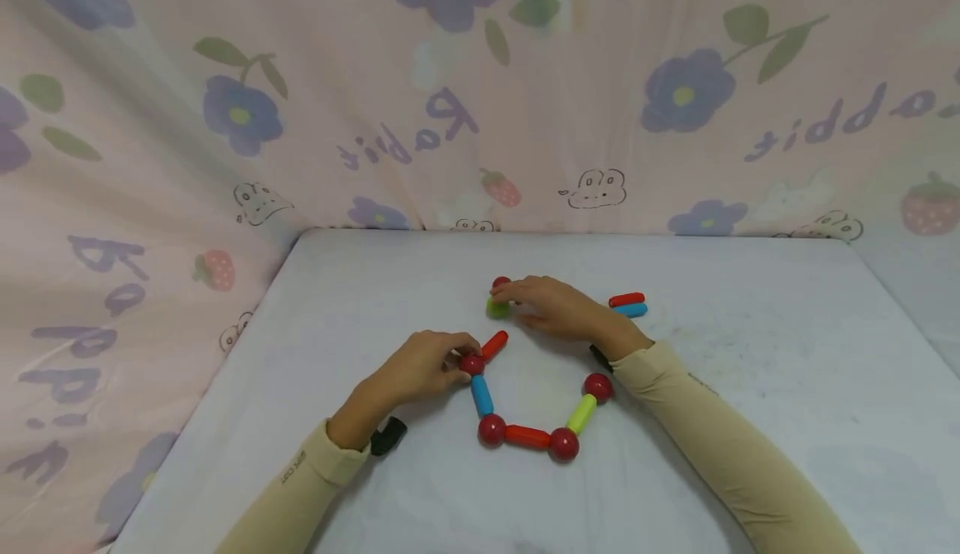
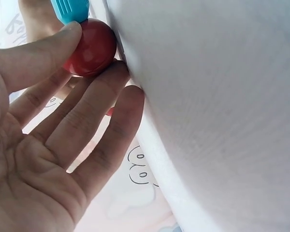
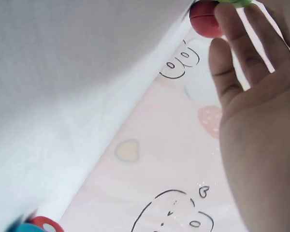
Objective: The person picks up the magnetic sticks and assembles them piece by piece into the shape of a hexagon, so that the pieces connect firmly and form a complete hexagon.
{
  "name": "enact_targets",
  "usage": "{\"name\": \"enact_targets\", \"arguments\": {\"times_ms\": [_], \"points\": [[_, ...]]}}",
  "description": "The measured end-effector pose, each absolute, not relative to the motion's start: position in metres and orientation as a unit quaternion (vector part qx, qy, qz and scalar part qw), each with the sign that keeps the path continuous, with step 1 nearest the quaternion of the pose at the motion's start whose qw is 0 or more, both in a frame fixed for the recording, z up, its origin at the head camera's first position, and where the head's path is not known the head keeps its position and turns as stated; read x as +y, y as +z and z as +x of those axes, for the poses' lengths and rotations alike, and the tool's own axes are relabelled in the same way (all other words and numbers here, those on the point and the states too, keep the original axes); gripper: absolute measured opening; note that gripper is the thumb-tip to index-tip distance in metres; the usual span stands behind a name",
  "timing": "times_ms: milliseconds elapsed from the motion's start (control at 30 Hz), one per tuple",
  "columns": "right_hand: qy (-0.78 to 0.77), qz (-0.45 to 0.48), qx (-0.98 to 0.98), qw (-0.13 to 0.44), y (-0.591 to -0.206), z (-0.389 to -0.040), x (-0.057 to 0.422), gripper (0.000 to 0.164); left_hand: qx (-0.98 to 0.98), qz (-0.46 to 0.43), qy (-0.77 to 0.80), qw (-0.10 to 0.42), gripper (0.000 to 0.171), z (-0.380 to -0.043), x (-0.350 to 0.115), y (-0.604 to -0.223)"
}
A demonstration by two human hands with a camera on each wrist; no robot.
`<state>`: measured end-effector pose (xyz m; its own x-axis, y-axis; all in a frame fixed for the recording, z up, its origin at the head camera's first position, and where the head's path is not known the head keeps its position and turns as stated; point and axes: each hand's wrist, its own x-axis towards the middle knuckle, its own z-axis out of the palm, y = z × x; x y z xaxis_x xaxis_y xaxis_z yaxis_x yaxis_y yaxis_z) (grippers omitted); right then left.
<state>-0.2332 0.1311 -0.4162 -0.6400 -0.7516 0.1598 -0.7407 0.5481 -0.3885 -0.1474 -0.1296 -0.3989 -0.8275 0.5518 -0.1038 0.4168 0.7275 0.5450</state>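
My left hand (image 1: 429, 362) pinches a red ball (image 2: 93, 48) between thumb and fingers. A red rod (image 1: 494, 346) points away from that ball, and a blue rod (image 1: 482, 396) joins it to a second red ball (image 1: 492, 430). From there a red rod (image 1: 528, 436), another red ball (image 1: 564, 444), a yellow-green rod (image 1: 582, 414) and an end red ball (image 1: 597, 387) carry the chain on. Farther back, my right hand (image 1: 558, 308) reaches with extended fingers to a loose red ball (image 3: 205, 19) beside a green ball (image 1: 497, 308), which it partly covers.
Right of my right hand lie a red rod (image 1: 627, 299) and a blue rod (image 1: 632, 310), side by side and partly hidden by the wrist. The white table (image 1: 750, 421) ends at a patterned curtain (image 1: 540, 104) behind and on the left.
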Motion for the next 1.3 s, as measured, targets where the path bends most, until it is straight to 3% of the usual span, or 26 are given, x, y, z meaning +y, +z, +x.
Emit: {"name": "enact_targets", "arguments": {"times_ms": [233, 500, 967, 1300], "points": [[-0.194, -0.394, 0.898, -0.010, -0.417, -0.235, 0.132, 0.046, 0.922, 0.262, 0.256, 0.124, 0.032, -0.149, -0.130, -0.400], [-0.183, -0.335, 0.924, 0.016, -0.417, -0.235, 0.137, 0.043, 0.921, 0.258, 0.265, 0.125, 0.032, -0.147, -0.128, -0.399], [-0.123, -0.314, 0.941, -0.029, -0.420, -0.230, 0.137, 0.044, 0.920, 0.232, 0.289, 0.133, 0.033, -0.153, -0.149, -0.406], [-0.130, -0.314, 0.940, -0.021, -0.416, -0.226, 0.140, 0.042, 0.923, 0.219, 0.282, 0.143, 0.035, -0.154, -0.144, -0.399]]}}
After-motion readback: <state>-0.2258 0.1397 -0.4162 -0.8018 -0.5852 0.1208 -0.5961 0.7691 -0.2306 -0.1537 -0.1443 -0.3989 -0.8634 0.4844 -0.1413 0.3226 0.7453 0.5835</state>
